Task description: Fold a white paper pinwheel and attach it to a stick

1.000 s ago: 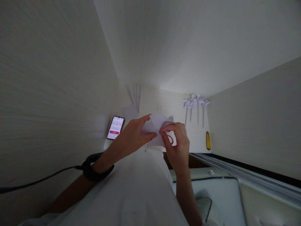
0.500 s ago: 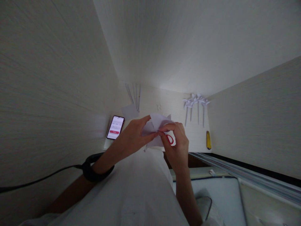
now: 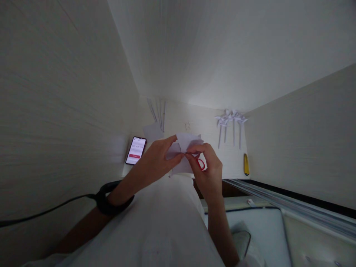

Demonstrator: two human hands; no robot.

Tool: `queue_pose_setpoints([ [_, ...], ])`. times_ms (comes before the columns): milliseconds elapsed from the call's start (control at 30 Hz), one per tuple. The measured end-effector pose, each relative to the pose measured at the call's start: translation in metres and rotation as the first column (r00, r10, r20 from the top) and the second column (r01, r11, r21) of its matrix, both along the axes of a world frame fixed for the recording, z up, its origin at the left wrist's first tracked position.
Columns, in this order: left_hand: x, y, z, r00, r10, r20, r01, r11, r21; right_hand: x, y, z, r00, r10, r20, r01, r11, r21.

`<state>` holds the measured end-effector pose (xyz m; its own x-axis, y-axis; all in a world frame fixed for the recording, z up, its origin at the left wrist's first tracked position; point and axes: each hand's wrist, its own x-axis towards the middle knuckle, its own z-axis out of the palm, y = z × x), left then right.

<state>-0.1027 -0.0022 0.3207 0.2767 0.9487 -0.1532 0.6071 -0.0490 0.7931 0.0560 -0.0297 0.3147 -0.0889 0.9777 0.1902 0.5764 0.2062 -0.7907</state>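
A folded piece of white paper is held up between both hands near the front edge of the white table. My left hand grips its left side, thumb toward the centre. My right hand pinches the paper at its middle, thumb and index finger close to my left thumb. Behind my right fingers a red loop, like a scissors handle, shows in part. Below the held paper lies more white paper, partly covered by the hands.
On the table's left are a lit phone, a square paper sheet and several thin sticks. To the right lie several paper pinwheel-like shapes on sticks and a yellow cutter. A cable runs from a black wristband.
My right fingers have curled slightly and shifted a little on the paper. The paper's right edge has moved slightly; both hands keep their hold.
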Motion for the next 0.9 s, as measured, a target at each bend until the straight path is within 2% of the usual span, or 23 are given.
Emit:
queue_pose_setpoints([
  [133, 0.000, 0.000, 0.001, 1.000, 0.005, -0.007, -0.005, 1.000, 0.018, 0.001, 0.000, 0.001, 1.000, -0.006, -0.002, 0.006, 1.000, -0.017],
  [300, 0.000, 0.002, 0.007, 0.999, 0.041, -0.015, -0.042, 0.997, -0.064, 0.002, -0.001, 0.001, 0.998, -0.033, -0.047, 0.034, 0.999, 0.012],
  [500, 0.000, 0.002, 0.008, 0.997, 0.079, 0.024, -0.075, 0.987, -0.140, -0.002, -0.003, -0.009, 0.956, -0.164, -0.244, 0.170, 0.985, 0.002],
  [667, -0.001, 0.003, 0.008, 0.993, 0.072, 0.097, -0.054, 0.982, -0.180, -0.005, -0.003, -0.010, 0.933, -0.186, -0.307, 0.214, 0.975, 0.058],
  [767, -0.001, 0.004, 0.008, 0.993, 0.077, 0.092, -0.061, 0.984, -0.170, -0.004, -0.003, -0.006, 0.951, -0.149, -0.270, 0.179, 0.980, 0.089],
  [900, 0.000, 0.004, 0.009, 0.996, 0.071, 0.055, -0.060, 0.983, -0.173, -0.002, -0.002, 0.001, 0.994, -0.070, -0.083, 0.083, 0.984, 0.156],
])
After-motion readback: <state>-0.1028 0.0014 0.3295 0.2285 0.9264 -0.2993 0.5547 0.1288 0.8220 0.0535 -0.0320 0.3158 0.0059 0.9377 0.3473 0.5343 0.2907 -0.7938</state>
